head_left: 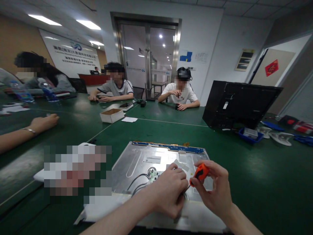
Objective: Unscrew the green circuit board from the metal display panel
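A flat metal display panel [137, 160] lies before me, with a blue circuit strip [168, 147] along its far edge. Between the thumb and fingers of my right hand [216, 187] is the orange and black handle of a screwdriver [201, 173], its shaft slanting down to the left. My left hand [168, 189] is closed low over the panel, close to the shaft; what its fingers grip is hidden beneath them. Left of that hand, part of a green circuit board [154, 177] shows, with dark cables [137, 179] curving away from it.
A large black monitor housing [241, 104] stands at the right, beside a blue tray [250, 135]. An open cardboard box [112, 116] sits ahead. People sit around the green table [166, 127]; another person's forearm [26, 132] reaches in from the left. A blurred-out item [75, 169] lies left of the panel.
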Tool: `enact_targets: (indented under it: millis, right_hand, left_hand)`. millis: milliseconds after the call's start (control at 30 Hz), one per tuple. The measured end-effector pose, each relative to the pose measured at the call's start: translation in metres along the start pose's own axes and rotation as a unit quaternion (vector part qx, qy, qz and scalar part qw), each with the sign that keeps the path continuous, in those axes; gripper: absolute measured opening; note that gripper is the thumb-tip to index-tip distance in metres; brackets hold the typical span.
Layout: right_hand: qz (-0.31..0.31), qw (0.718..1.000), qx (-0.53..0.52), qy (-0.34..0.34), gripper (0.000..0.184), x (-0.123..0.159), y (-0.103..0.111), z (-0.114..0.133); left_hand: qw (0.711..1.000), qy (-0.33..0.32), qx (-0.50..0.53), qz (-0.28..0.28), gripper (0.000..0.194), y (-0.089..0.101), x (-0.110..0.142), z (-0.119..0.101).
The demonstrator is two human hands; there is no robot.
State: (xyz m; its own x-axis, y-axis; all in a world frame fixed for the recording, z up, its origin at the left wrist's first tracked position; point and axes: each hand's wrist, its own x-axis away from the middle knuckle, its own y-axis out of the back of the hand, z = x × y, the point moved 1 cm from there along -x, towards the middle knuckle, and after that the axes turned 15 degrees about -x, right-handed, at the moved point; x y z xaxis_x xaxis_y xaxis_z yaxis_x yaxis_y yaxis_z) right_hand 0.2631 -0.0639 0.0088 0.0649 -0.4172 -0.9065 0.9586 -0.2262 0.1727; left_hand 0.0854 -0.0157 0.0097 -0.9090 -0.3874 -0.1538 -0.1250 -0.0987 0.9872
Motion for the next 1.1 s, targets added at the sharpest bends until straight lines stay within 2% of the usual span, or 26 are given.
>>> enact_targets:
  millis: [200,367,633,967,1100]
  right_hand:
    - [0.022,0.999,0.019,0.014,0.037,-0.0068,-0.0001,0.0040]
    - [0.039,0.999,0.018,-0.012,0.042,-0.0042,0.0021,0.0052]
    - [-0.012,1.000,0.005,-0.016,0.041,0.0027,0.0007,-0.0012]
    - [0.043,0.999,0.022,-0.011,0.040,-0.0072,0.0029,0.0063]
    - [0.031,0.999,0.018,-0.023,0.039,-0.0039,0.0023,0.0047]
  left_hand:
    - [1.000,-0.008,-0.005,-0.001,0.017,-0.0008,0.0000,0.0021]
    - [1.000,-0.013,-0.025,-0.003,0.018,-0.0004,-0.0010,0.0022]
    - [1.000,-0.008,-0.009,0.002,0.014,-0.0022,-0.0001,0.0030]
    - [1.000,-0.014,-0.013,-0.002,0.014,-0.0001,-0.0004,0.0026]
    - [1.000,-0.012,-0.013,-0.001,0.017,-0.0001,0.0001,0.0023]
